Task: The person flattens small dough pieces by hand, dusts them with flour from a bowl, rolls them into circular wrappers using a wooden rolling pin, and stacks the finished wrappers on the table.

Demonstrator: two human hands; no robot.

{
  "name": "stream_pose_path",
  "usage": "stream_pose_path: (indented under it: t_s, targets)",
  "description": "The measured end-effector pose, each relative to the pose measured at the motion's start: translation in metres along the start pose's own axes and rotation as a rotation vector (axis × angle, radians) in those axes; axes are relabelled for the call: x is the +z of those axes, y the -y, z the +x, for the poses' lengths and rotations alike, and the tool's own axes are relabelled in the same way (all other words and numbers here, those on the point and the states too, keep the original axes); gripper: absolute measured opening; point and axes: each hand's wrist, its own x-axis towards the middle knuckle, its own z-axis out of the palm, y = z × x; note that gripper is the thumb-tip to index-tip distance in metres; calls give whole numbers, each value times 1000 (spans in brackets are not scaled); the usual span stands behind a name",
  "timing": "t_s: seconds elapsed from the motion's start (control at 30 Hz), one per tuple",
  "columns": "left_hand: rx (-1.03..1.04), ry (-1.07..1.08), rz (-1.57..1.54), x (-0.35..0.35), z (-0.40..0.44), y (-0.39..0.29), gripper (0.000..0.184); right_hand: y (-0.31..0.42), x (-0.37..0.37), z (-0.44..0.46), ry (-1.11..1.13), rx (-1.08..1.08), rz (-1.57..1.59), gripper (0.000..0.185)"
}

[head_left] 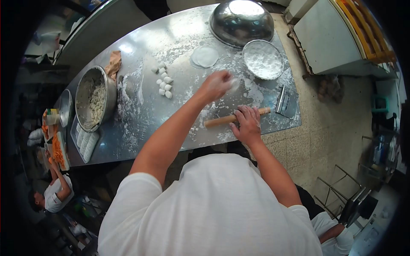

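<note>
My left grip (215, 86) blurs above the floury metal table (128, 147); my right grip (248, 121) grasps a smooth wooden rolling pin (220, 121).

At left, a deep steel bowl (112, 96) holds crumbly, pale filling; stubby dough lumps (164, 81) cluster next, powder-streaked room on both sides. A thin, round dough sheet (205, 56) lies beyond my left grip, whose fingers blur into whiteness; I cannot tell whether they hold anything. The cylindrical pin slants by the near edge, its right end close to a flat metal scraper (287, 102) beside the right-hand edge.
</note>
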Motion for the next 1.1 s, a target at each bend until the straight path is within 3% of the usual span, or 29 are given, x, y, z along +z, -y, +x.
stream_pose_path:
  t_s: [0.07, 0.23, 0.3, 0.37, 0.4, 0.53, 0.63, 0.7, 0.8, 0.87, 0.97, 1.03, 1.1]
  targets:
    - [-166, 12, -31, -2, -50, 52, 27, 8, -1, -10, 104, 11, 10, 54]
    - [-160, -9, 171, -12, -98, 66, 25, 32, 6, 49, 241, 166, -200, 76]
    - [-118, -12, 212, -11, -96, 69, 24, 32, 15, 100, 177, 227, -256, 75]
    - [7, -161, 190, -19, -79, 69, 24, 17, 31, 134, 102, 206, -269, 74]
    - [-45, -97, 196, -22, -74, 62, 24, 19, 32, 145, 19, 171, -271, 72]
    - [78, 88, 368, -20, -69, 73, 23, 29, 17, 101, 88, 95, -210, 69]
    - [169, -44, 289, -6, -90, 91, 20, 35, 10, 36, 269, 93, -245, 67]
    - [65, 30, 248, -12, -96, 78, 18, 37, 11, 18, 224, 125, -244, 68]
    - [-30, 89, 220, -13, -96, 77, 18, 49, 14, 89, 288, 239, -316, 73]
    - [77, -130, 273, -16, -85, 78, 17, 42, 24, 128, 191, 219, -298, 74]
    - [192, -172, 217, -16, -72, 82, 15, 35, 34, 148, 105, 206, -249, 74]
    - [170, -97, 339, -20, -70, 81, 15, 41, 23, 125, 73, 182, -233, 72]
    - [193, -61, 355, -17, -83, 85, 17, 36, 21, 79, 219, 119, -274, 69]
